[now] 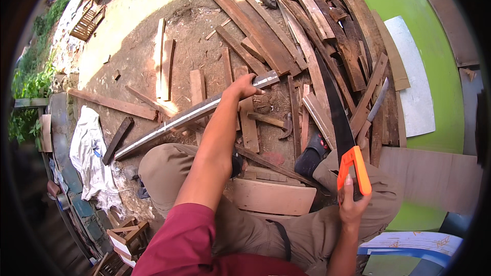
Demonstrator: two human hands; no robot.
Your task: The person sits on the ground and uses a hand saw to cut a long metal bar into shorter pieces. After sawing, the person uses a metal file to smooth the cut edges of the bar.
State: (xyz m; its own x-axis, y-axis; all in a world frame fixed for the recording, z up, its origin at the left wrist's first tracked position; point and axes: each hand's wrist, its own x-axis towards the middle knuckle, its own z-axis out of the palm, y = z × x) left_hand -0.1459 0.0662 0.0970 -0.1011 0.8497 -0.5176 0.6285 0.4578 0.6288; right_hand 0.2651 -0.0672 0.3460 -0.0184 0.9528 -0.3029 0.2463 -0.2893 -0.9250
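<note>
Head view looks down on a seated person whose left hand is closed around one end of a long grey strip, a batten or metal bar, I cannot tell which. It slants down to the left across the knee, its far end near a dark short board on the dirt. The right hand is wrapped tight around the orange handle of one handsaw, whose dark blade points up and away over the scrap pile; the fingers hide the lower part of the grip. Between the two arms lies one claw hammer on the ground, and one pale board rests across the lap. A black shoe shows beside the blade; the other foot is hidden. Weathered planks are heaped beyond, too overlapped to count. A green panel bends along the right rim, cut off by the edge, and a white cloth lies crumpled at left.
</note>
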